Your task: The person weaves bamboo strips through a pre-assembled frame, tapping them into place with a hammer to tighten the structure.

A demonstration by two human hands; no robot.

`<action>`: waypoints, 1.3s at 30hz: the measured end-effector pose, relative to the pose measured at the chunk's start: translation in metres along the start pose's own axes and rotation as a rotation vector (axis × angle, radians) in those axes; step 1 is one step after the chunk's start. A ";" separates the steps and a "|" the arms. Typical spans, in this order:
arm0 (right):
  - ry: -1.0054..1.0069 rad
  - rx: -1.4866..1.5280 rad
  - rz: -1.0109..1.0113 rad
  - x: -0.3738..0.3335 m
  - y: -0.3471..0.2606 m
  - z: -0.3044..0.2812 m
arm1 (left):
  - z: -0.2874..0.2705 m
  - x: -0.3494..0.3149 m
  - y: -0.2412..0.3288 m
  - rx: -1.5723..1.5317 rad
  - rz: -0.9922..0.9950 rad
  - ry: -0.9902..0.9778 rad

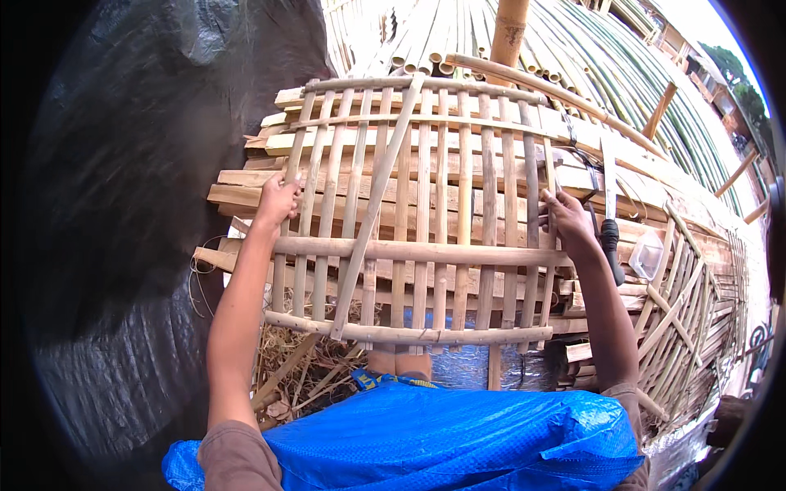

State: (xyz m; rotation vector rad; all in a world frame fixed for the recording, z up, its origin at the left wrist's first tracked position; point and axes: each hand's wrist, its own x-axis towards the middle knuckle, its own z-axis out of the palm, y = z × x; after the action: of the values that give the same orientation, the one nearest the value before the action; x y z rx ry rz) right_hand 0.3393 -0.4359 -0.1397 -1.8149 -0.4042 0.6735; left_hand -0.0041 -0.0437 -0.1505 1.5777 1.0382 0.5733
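A bamboo slat panel [442, 256] lies in front of me, its upright slats crossed by several rails, with one strip [378, 200] running diagonally over them. My left hand [280, 199] is closed round the panel's left edge slat. On the opposite edge, my right hand [566, 219] grips the outer slat. Both hands sit between the upper and middle rails. Right of my right hand, a long knife [609, 176] with a black-wrapped handle rests on the timber beside a clear plastic container [647, 254].
Stacked wooden planks [233, 195] lie under the panel. A bamboo post [509, 37] rises behind it, near long bamboo poles [630, 78]. Black plastic sheeting [155, 180] hangs at left. A lattice panel [684, 307] leans at right; blue woven sheet [426, 442] covers my lap.
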 end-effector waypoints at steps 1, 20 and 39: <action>0.011 -0.018 0.019 -0.002 0.006 0.005 | 0.004 -0.002 -0.012 0.018 -0.046 -0.012; 0.364 -1.019 -0.635 -0.075 0.072 0.039 | -0.021 0.005 -0.060 0.111 0.188 0.004; 0.654 -0.481 -0.471 -0.130 0.119 0.008 | -0.011 -0.026 -0.153 0.224 0.245 0.379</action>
State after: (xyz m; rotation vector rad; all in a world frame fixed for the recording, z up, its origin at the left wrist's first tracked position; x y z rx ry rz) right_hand 0.2269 -0.5448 -0.2211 -2.1494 -0.5465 -0.3793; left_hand -0.0745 -0.0595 -0.2879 1.8525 1.2297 0.9797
